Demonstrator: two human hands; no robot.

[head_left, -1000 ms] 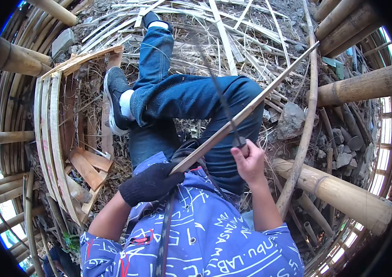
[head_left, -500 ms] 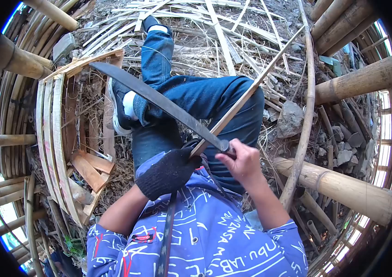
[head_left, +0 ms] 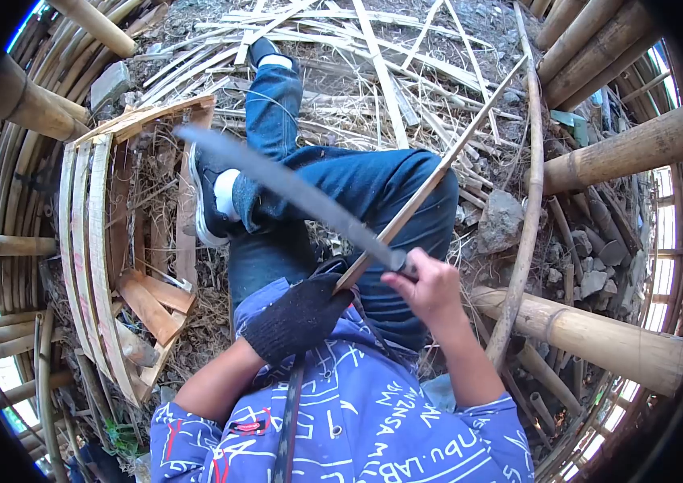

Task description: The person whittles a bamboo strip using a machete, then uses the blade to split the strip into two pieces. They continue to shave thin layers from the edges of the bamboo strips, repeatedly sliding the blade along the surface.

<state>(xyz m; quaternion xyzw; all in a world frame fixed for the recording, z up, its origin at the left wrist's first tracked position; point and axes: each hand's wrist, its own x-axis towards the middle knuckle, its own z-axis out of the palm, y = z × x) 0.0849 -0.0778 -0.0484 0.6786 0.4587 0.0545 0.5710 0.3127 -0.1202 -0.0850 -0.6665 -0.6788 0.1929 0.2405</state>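
My left hand [head_left: 299,319], in a black knitted glove, is closed around the lower end of a long bamboo strip [head_left: 430,183]. The strip slants up and to the right across my raised knee. In my bare right hand [head_left: 428,288] is the handle of a long machete [head_left: 293,187], its dark blade pointing up and left. The blade lies across the strip just beyond my left hand; its far end is blurred. My right fingers wrap the grip, hiding most of it.
A wooden crate [head_left: 101,258] with wood pieces stands at the left. Split bamboo strips [head_left: 377,64] cover the ground ahead. Thick bamboo poles [head_left: 591,326], a thin upright pole [head_left: 536,161] and a rock [head_left: 501,223] are on the right.
The machete has shifted slightly down the view and along the strip, toward my right, and its tip now blurs. My right hand has moved a little right and down; my left still grips the strip.
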